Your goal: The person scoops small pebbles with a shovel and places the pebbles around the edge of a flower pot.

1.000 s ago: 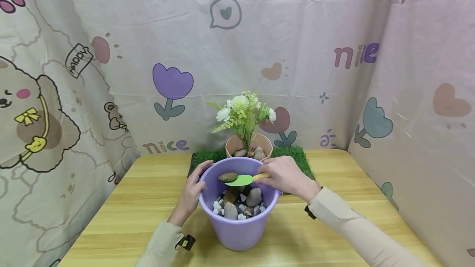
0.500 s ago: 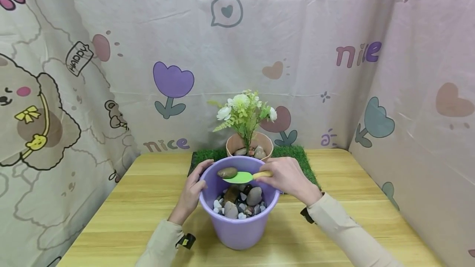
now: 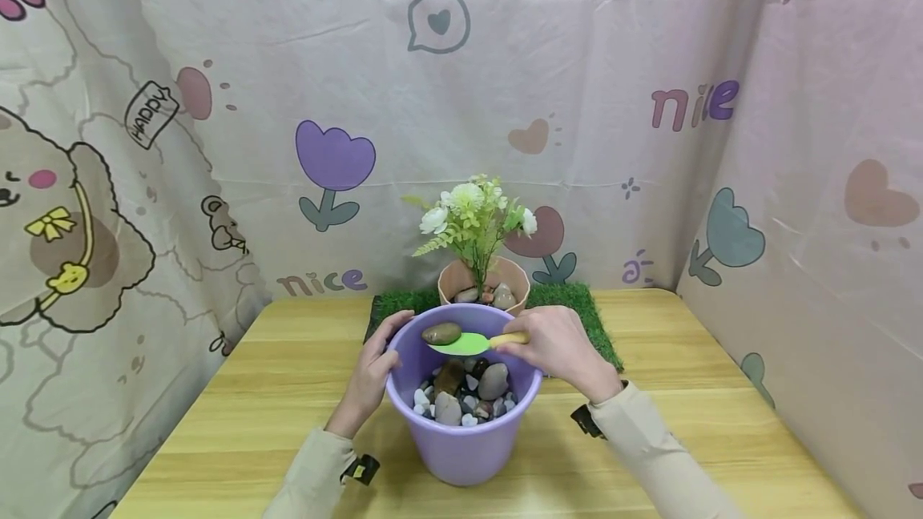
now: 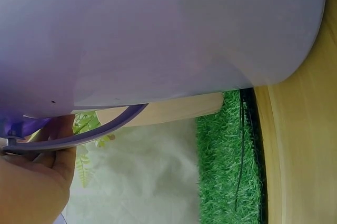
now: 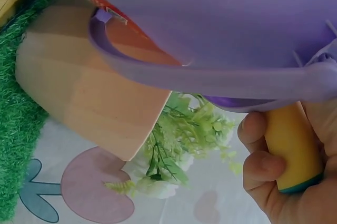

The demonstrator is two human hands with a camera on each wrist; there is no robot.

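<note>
A purple bucket (image 3: 461, 455) stands on the table in the head view, with pebbles and larger stones (image 3: 447, 408) inside. My left hand (image 3: 371, 371) grips its left rim, thumb over the edge; the left wrist view shows that hand (image 4: 39, 182) beside the bucket's handle (image 4: 105, 129). My right hand (image 3: 558, 347) holds a small trowel (image 3: 465, 344) by its yellow handle (image 5: 292, 147), fingers curled round it. The trowel's green blade lies level over the bucket's opening. A brown oval stone (image 3: 441, 333) rests at the blade's tip.
Behind the bucket, a peach flowerpot (image 3: 519, 283) with white artificial flowers (image 3: 465, 199) and stones sits on a green turf mat (image 3: 584, 315). The wooden table (image 3: 281, 391) extends to both sides. Printed cloth (image 3: 433, 102) hangs round the table.
The trowel has tilted and risen slightly, and the brown stone has shifted a little up and left with it. My right forearm has swung inward to the left. My left hand stays put.
</note>
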